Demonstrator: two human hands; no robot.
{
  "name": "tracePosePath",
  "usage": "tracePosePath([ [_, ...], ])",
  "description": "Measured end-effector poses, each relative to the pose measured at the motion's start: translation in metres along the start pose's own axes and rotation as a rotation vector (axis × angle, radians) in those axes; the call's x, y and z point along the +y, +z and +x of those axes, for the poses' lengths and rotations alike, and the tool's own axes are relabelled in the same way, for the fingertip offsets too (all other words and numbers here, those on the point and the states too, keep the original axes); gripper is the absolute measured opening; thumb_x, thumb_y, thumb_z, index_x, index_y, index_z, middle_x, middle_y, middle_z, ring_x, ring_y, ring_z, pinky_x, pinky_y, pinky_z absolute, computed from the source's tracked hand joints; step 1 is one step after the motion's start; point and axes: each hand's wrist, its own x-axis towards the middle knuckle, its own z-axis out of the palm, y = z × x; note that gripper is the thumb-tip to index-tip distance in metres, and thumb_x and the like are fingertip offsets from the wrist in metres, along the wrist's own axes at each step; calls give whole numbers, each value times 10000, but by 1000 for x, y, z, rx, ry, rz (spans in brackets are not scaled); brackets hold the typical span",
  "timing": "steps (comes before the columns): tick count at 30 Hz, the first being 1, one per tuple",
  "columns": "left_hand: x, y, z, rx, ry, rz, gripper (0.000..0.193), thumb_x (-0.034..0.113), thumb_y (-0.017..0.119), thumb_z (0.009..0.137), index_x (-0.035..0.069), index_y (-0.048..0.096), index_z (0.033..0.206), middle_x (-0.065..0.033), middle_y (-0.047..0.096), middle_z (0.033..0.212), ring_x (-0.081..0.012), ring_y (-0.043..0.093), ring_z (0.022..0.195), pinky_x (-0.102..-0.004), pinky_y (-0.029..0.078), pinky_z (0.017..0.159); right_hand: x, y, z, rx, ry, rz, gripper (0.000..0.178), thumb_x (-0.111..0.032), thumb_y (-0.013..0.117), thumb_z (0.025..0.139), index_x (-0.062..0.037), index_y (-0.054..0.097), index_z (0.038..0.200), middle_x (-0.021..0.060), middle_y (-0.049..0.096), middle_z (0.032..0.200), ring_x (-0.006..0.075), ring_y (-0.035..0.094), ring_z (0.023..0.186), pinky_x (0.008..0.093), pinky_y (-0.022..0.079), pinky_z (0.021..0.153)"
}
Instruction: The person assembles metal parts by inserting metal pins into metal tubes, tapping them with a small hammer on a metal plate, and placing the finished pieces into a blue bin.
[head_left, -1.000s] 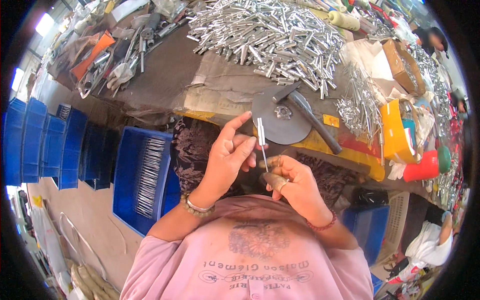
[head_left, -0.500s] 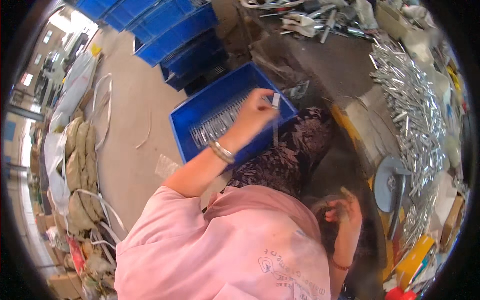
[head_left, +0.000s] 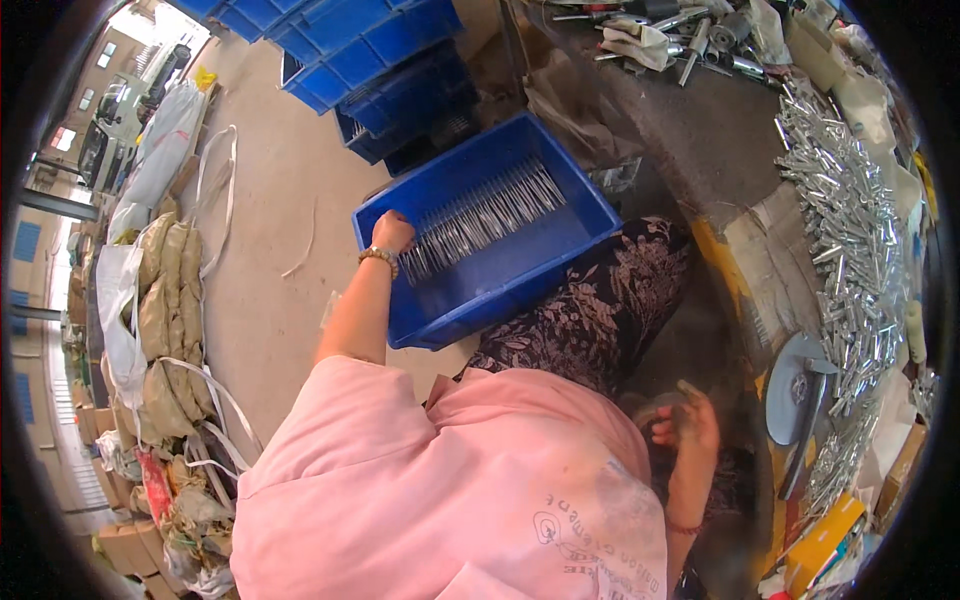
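My left hand point(head_left: 392, 232), with a beaded bracelet at its wrist, is closed at the left end of a blue plastic crate point(head_left: 455, 322). It reaches in beside a row of thin silvery metal pieces point(head_left: 490, 220) laid side by side across the crate's bottom. Whatever its fingers hold is hidden under the hand. At the right of my lap is my right hand point(head_left: 690, 430), with its fingers loosely bent and apart. I see nothing gripped in it, though the area around it is dark and blurred.
Stacked blue crates point(head_left: 375, 65) stand behind the crate. To the right, a heap of shiny metal tubes point(head_left: 845, 230) covers the bench beside a round grey disc point(head_left: 797, 390) with a dark bar. Tan sacks point(head_left: 165, 310) and white straps line the left side.
My left hand has moved left and down, from the crate's right side, where it held a small pale piece, to its left end. My right hand has hardly moved.
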Motion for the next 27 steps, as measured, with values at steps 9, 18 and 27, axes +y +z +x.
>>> tracePosePath([
  [9, -110, 29, 104, 54, 247, 756, 246, 126, 705, 933, 30, 844, 1112, -281, 785, 1192, -352, 784, 1145, -446, 632, 944, 15, -6, 3, -49, 4, -11, 252, -77, 583, 1123, -23, 664, 1356, 60, 746, 1015, 101, 674, 789, 248, 562, 703],
  [18, -30, -22, 52, -255, 617, 1427, 223, 260, 835, 807, 159, 873, 1002, -88, 838, 1101, -279, 804, 1013, -415, 646, 847, 14, 4, 8, -60, 41, -78, 322, -115, 599, 1141, -13, 644, 1443, 71, 747, 1045, 110, 674, 814, 259, 568, 719],
  [27, 188, -28, -76, 133, 550, -218, 302, 307, 667, 1095, 30, 785, 1067, -72, 758, 807, -148, 755, 719, -303, 550, 603, 20, -7, 2, -17, 14, -78, 330, -92, 582, 1124, -68, 661, 1443, 78, 755, 1062, 118, 698, 831, 272, 593, 751],
])
